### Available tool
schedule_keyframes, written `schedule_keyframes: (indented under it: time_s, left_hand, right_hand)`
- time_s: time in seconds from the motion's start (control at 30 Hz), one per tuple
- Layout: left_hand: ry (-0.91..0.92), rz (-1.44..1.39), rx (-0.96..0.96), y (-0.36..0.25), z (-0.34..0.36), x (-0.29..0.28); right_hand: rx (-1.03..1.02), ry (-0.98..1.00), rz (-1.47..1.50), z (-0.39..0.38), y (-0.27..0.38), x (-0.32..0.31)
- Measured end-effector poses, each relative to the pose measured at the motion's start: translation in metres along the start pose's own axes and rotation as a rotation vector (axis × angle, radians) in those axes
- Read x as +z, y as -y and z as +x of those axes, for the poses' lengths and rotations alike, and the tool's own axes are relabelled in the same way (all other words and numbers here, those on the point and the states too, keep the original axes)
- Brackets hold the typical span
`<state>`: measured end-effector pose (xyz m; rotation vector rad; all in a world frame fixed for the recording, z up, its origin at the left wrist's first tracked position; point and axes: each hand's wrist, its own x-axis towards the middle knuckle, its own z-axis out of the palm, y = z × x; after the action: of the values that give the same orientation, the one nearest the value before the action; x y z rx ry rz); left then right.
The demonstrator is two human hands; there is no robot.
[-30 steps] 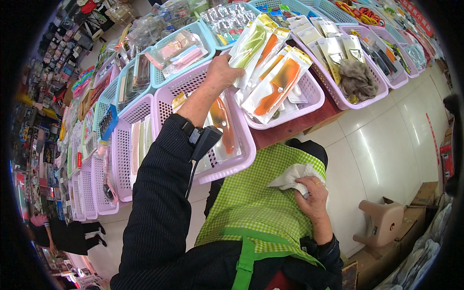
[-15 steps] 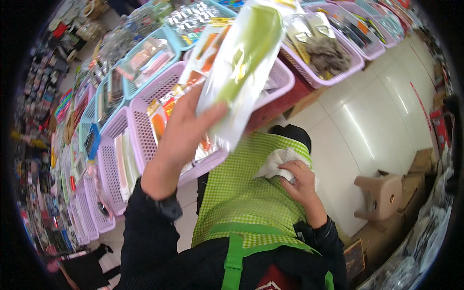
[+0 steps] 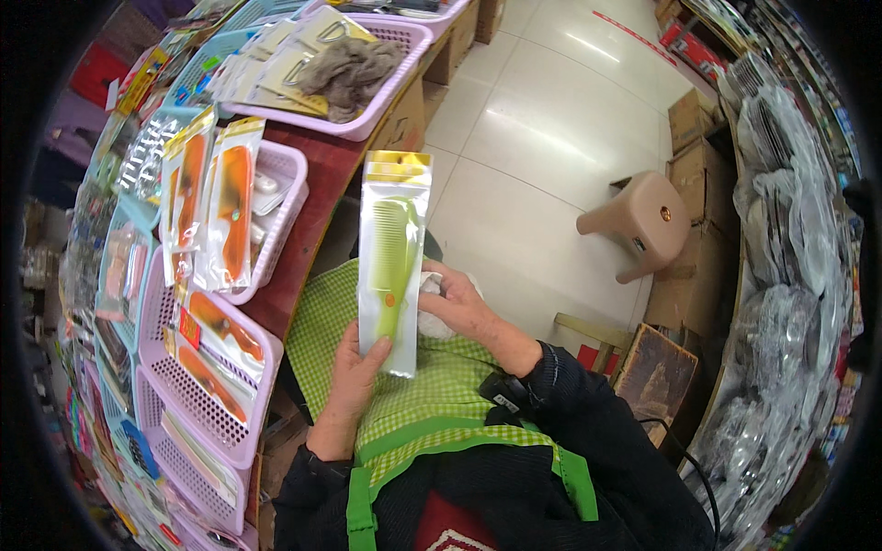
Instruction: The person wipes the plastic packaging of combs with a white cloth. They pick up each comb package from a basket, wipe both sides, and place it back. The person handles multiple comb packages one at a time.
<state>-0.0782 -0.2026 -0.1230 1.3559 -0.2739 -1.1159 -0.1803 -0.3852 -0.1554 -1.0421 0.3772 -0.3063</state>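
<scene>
My left hand (image 3: 360, 372) grips the lower end of a clear, yellow-topped package (image 3: 395, 257) containing a green comb, held upright over my green checked apron (image 3: 320, 321). My right hand (image 3: 464, 308) is just right of the package, its fingers curled around a crumpled white cloth (image 3: 435, 325), partly hidden behind the package. To the left, similar packs with orange items (image 3: 231, 207) lie in a lilac basket (image 3: 292, 211) on a dark red table (image 3: 326, 165).
More lilac and blue baskets of packaged goods (image 3: 197, 386) line the left side. A beige plastic stool (image 3: 643, 220) stands on the tiled floor (image 3: 524, 110). Cardboard boxes (image 3: 698, 174) and wrapped metal goods (image 3: 772, 239) run along the right.
The view has turned toward the aisle. My left hand has lifted the green comb package out of the basket and brought it down in front of me, beside my right hand.
</scene>
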Motion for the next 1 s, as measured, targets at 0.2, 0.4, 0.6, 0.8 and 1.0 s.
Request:
schedule_keyframes:
  time_s: [0.2,0.4,0.6,0.8,1.0]
  left_hand:
    - [0.161,0.497,0.381,0.007,0.046,0.010]
    - [0.107,0.797,0.572,0.007,0.067,0.036]
    - [0.023,1.156,0.984,0.015,0.098,0.064]
    - [0.104,1.176,1.051,0.017,0.114,0.076]
    - [0.209,1.165,1.089,0.017,0.121,0.090]
  right_hand:
    - [-0.174,0.034,0.072,-0.011,0.007,-0.015]
    - [-0.069,-0.035,0.181,-0.036,0.003,-0.042]
    - [0.057,-0.294,0.226,-0.049,-0.016,-0.119]
    - [0.238,-1.008,-0.400,-0.096,-0.049,-0.201]
    - [1.236,-0.678,-1.617,-0.143,-0.030,-0.246]
